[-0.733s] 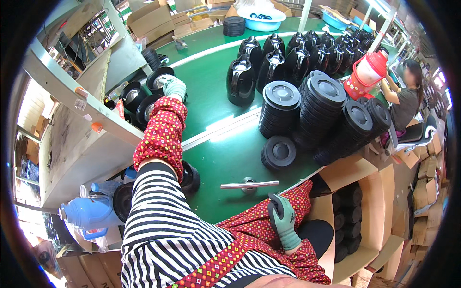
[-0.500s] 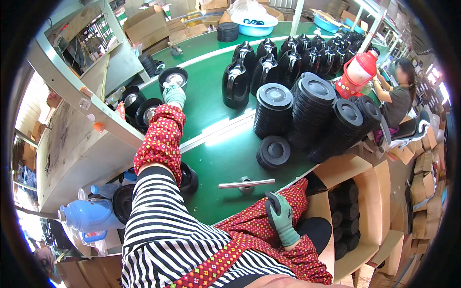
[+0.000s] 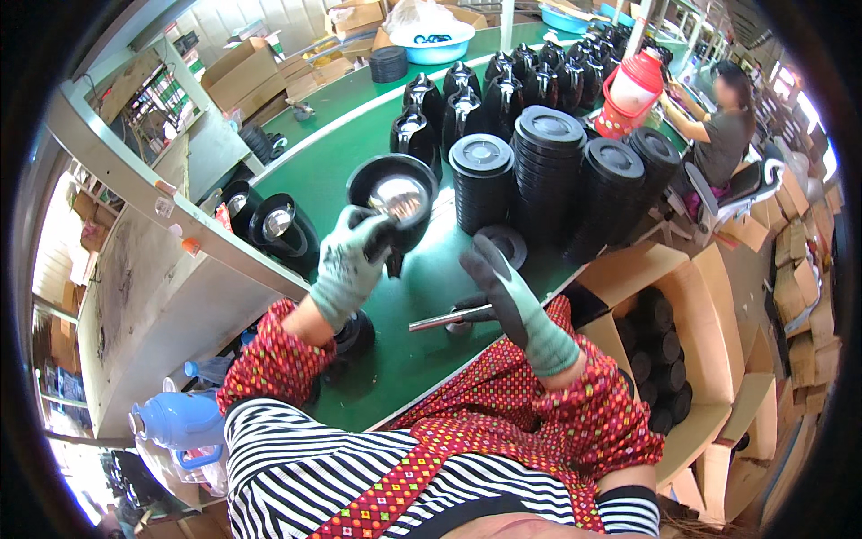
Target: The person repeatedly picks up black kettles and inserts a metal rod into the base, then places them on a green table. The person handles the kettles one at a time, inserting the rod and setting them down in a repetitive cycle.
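Gloved in pale green, my left hand (image 3: 350,256) grips a black jug body (image 3: 423,214) by its dark handle side. The jug is tilted toward me, its round mouth and shiny silver inside showing. My right hand (image 3: 519,301), in a matching glove with dark fingers, is raised with fingers stretched out and nothing in it. Below it, partly covered, a metal T-shaped bar (image 3: 433,322) stands on the green table (image 3: 395,377). A low black disc-shaped part (image 3: 503,244) lies just beyond that hand.
Tall stacks of black lids (image 3: 549,135) stand right of centre, with rows of black jugs (image 3: 462,117) behind. More jug bodies (image 3: 285,225) lie at left by the metal frame. A cardboard box (image 3: 718,332) of black parts stands at right. A co-worker (image 3: 723,135) sits beyond.
My left hand has brought the jug body from the far left back toward me. My right hand has risen from my lap to over the T-bar, its fingers now straightened.
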The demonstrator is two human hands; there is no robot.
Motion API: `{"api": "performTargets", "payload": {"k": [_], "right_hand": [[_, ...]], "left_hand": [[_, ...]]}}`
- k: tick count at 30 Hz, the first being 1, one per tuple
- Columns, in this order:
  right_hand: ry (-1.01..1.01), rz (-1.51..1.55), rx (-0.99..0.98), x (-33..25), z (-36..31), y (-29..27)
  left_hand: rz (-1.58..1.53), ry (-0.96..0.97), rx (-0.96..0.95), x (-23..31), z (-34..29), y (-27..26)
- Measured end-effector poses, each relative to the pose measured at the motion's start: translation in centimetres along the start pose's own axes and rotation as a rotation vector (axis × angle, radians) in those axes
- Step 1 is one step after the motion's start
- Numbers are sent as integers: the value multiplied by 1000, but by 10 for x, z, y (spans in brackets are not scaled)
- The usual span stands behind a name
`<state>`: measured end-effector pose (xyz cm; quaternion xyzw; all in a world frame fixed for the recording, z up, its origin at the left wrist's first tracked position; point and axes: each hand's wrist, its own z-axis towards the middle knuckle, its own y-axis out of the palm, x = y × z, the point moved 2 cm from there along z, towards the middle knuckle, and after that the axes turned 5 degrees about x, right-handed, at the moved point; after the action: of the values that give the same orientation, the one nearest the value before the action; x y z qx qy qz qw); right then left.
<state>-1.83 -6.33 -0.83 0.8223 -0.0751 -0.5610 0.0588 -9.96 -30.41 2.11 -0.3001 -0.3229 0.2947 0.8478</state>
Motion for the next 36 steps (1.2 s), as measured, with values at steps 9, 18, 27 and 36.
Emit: {"api": "performTargets", "payload": {"k": [9,18,27,36], "right_hand": [[65,222,80,11,-45,-22],[-82,-163,-105,-32,-94,-65],[-191,-352,-407,-83,-105,-53],[15,-500,-640,-46,-24,-13]], "left_hand": [[-512,160,-50,94,-70,-10],[-1537,-834,-731,30,-151,105],[-1889,-743,-869,84,-178,133],[-1977,-780,-822,81,-194,139]]}}
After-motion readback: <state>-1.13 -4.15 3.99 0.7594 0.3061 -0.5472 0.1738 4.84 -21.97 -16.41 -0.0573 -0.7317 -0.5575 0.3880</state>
